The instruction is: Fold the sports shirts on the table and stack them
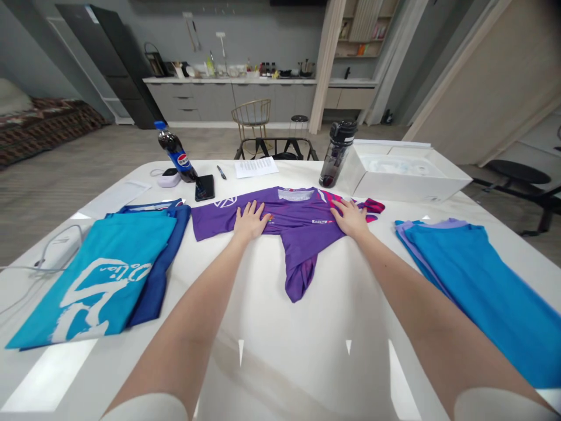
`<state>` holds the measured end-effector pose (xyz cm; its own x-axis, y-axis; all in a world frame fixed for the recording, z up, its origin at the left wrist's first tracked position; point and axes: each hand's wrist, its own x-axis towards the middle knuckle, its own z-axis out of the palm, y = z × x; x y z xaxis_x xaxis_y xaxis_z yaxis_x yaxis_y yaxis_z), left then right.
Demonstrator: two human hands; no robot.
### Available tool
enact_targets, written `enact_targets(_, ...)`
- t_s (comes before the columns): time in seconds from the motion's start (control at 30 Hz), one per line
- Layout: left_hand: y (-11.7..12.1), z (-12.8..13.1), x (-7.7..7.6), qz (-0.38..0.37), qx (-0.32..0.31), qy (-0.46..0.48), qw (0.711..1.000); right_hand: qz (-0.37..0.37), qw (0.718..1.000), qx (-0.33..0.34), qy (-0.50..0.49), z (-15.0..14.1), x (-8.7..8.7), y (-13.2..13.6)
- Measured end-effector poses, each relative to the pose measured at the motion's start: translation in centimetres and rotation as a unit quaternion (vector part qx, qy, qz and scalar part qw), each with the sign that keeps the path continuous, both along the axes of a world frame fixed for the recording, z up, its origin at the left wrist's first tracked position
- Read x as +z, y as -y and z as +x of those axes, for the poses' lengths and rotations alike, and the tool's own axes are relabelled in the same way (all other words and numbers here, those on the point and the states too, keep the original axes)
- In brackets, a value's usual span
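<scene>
- Jersey [298,219], purple with pink markings, lies spread across the middle of the white table [267,316], its bunched lower part trailing toward the near side.
- Left hand [251,221] rests palm-down on the jersey's near edge, fingers [254,207] spread wide, gripping nothing.
- Right hand [349,218] lies flat on the jersey's right part, fingers [338,207] also spread, holding nothing.
- Left of the jersey: folded teal printed cloth [105,263] on a darker blue garment [169,248].
- Right of it: folded blue garments [464,280].
- Far side: Pepsi bottle [176,153], phone [205,187], pen [221,172], sheet of paper [256,167], black-capped water bottle [337,153], open white box [407,178].
</scene>
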<state>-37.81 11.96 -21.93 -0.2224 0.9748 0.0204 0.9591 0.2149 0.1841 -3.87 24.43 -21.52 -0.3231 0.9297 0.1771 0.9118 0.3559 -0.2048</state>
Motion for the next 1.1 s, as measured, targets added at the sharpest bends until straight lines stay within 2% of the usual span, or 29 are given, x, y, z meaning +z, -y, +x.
enact_targets(0.1, 2.0, 2.2, 1.7, 0.078, 0.001, -0.006, 0.997, 0.063, 0.997, 0.022, -0.047, -1.0, 2.0, 4.0)
enact_targets(0.2, 5.5, 6.0, 3.0, 0.114, 0.002, 0.023, 0.993, 0.036, 0.991, 0.124, -0.045, -2.4, 3.7, 9.6)
enact_targets(0.3, 9.8, 9.9, 3.5, 0.039, -0.004, 0.088, 0.995, -0.004, 0.976, 0.216, -0.015, -3.4, 4.4, 14.8)
enact_targets(0.4, 13.1, 12.4, 3.4, -0.041, -0.008, 0.146, 0.988, -0.017, 0.971, 0.239, 0.006, -3.7, 4.4, 18.1)
enact_targets(0.47, 14.4, 13.3, 3.3, -0.055, 0.005, 0.179, 0.982, -0.017, 0.971, 0.237, 0.018, -3.8, 4.2, 19.2)
enact_targets(0.53, 15.0, 13.8, 3.3, -0.038, 0.03, 0.205, 0.978, -0.012, 0.973, 0.228, 0.027, -3.9, 4.1, 19.6)
enact_targets(0.63, 15.9, 14.2, 4.3, 0.051, 0.035, 0.175, 0.983, 0.017, 0.978, 0.205, -0.025, -3.5, 4.3, 19.6)
enact_targets(0.73, 17.9, 14.7, 6.0, 0.153, -0.043, 0.05, 0.986, 0.055, 0.968, 0.185, -0.163, -1.9, 4.9, 19.8)
enact_targets(0.83, 20.5, 15.0, 7.0, 0.186, -0.119, -0.042, 0.975, 0.067, 0.95, 0.161, -0.26, 1.3, 5.0, 20.4)
enact_targets(0.9, 21.8, 14.9, 6.6, 0.186, -0.12, -0.049, 0.974, 0.048, 0.95, 0.163, -0.26, 4.0, 4.4, 20.9)
enact_targets(0.97, 22.4, 14.5, 5.3, 0.168, -0.087, -0.02, 0.982, 0.01, 0.961, 0.172, -0.215, 6.6, 3.5, 21.6)
enact_targets(1.03, 22.3, 14.0, 3.7, 0.136, -0.064, 0.029, 0.988, -0.025, 0.974, 0.164, -0.157, 8.5, 2.6, 22.3)
enact_targets(1.1, 22.0, 13.7, 2.5, 0.116, -0.072, 0.08, 0.987, -0.038, 0.98, 0.15, -0.126, 9.3, 2.1, 23.3)
